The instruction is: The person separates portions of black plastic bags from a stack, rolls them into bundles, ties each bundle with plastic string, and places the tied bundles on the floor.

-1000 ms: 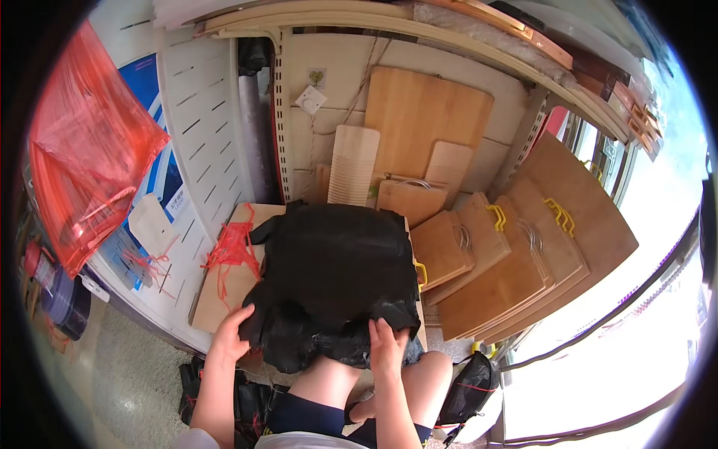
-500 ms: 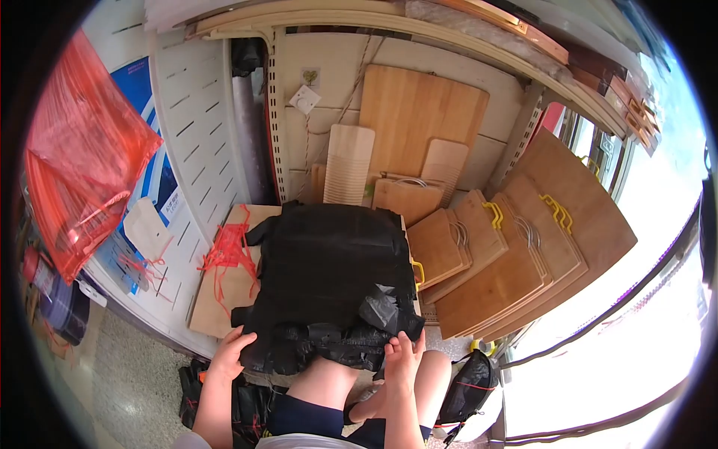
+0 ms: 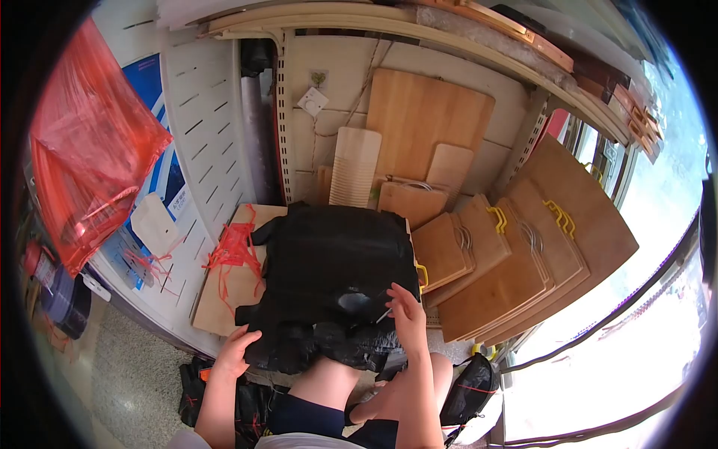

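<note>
A stack of black plastic bags (image 3: 336,251) lies flat in front of my knees, with a crumpled, shiny near edge. My left hand (image 3: 235,352) is at its near left corner, fingers stretched out against the plastic and thumb apart. Over the right side of the stack, my right hand (image 3: 407,310) is raised with bent fingers. A thin pale strip shows just below its fingertips; whether it is a bag edge or a separate thing I cannot tell. A glossy pale patch shines on the plastic beside this hand.
A light wooden board (image 3: 217,303) lies under the stack, with red plastic strips (image 3: 235,245) on it. Wooden cutting boards (image 3: 493,280) lean at the right, and a ridged washboard (image 3: 354,166) stands behind. Red bags (image 3: 93,150) hang at left; a black bag (image 3: 470,389) sits by my leg.
My right hand has lifted off the near right corner and moved up over the stack. The grey raised flap there now lies flatter. My left hand has shifted slightly and its fingers have straightened.
</note>
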A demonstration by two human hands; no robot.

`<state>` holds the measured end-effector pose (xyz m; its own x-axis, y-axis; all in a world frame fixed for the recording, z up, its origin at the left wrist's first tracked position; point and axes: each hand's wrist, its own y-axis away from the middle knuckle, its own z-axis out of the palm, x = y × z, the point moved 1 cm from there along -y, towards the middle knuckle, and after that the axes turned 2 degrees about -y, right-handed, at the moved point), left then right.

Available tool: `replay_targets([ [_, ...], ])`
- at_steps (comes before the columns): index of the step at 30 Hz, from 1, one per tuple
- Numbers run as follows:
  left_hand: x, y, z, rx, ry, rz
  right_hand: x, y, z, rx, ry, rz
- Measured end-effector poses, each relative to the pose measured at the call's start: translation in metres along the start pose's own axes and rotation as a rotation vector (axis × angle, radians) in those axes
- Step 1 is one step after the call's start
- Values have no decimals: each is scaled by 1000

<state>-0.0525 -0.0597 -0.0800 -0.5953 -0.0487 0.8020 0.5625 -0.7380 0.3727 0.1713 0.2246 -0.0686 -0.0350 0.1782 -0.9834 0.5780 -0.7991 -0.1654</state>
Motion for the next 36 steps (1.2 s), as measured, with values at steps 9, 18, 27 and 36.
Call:
replay_targets([
  [9,-9,-10,-6,-4,33,3,45,-47,7,-164,776,-310],
  [18,-4,-5,-5,14,39,-3,9,-43,0,-356,897,-60],
  [27,22,-21,29,-19,33,48,21,-18,-12,-141,464,-101],
  [36,46,-73,75,-334,-420,157,25,-11,-1,-29,637,-340],
])
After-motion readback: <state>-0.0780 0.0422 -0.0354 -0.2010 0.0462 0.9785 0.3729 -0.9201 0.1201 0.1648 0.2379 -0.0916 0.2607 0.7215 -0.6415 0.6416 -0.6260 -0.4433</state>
